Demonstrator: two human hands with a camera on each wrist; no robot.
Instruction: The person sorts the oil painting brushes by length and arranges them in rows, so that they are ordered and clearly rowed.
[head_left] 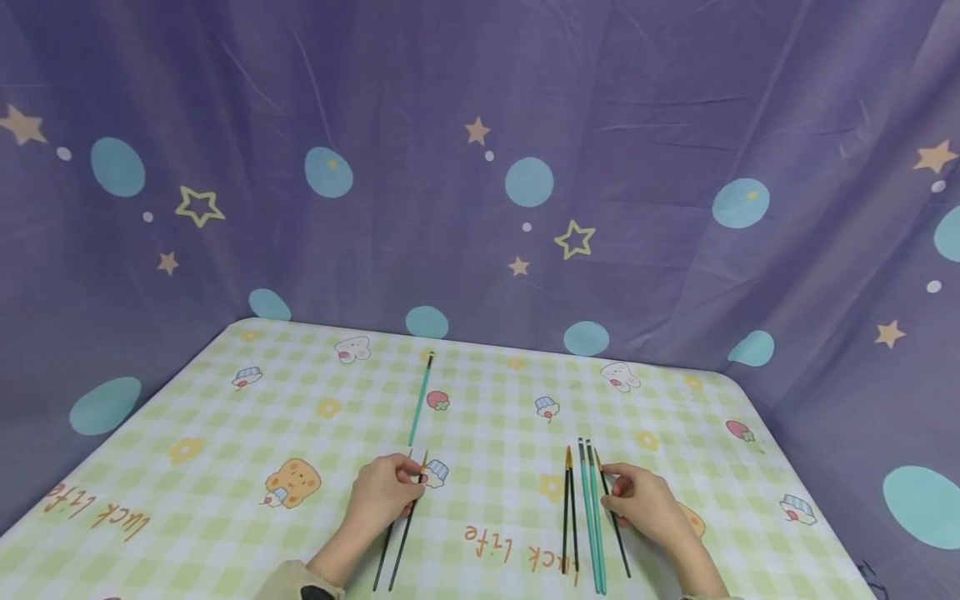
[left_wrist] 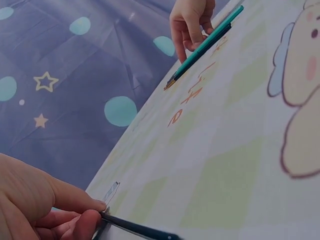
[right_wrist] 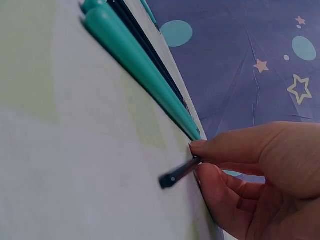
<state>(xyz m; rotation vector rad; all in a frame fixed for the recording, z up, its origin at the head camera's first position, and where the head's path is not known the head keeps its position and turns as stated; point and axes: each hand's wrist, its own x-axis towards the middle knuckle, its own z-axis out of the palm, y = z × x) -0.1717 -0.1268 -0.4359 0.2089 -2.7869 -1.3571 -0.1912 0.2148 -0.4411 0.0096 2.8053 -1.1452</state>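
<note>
My left hand [head_left: 384,492], nearly closed, pinches a black brush [head_left: 402,542], with a lone teal brush [head_left: 420,402] at its one o'clock. My right hand [head_left: 647,505], also nearly closed, pinches another black brush [head_left: 621,542]; two teal brushes [head_left: 596,517] lie on the counter [head_left: 487,450] at its nine o'clock.

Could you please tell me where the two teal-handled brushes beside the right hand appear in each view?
Head: the teal-handled brushes lie low, right of center.
Left wrist: the teal-handled brushes slant near the top, just right of center; their number is hard to tell.
Right wrist: the teal-handled brushes run from upper left down toward the center.
Shared landmark: the right hand, next to them in all three views.
</note>
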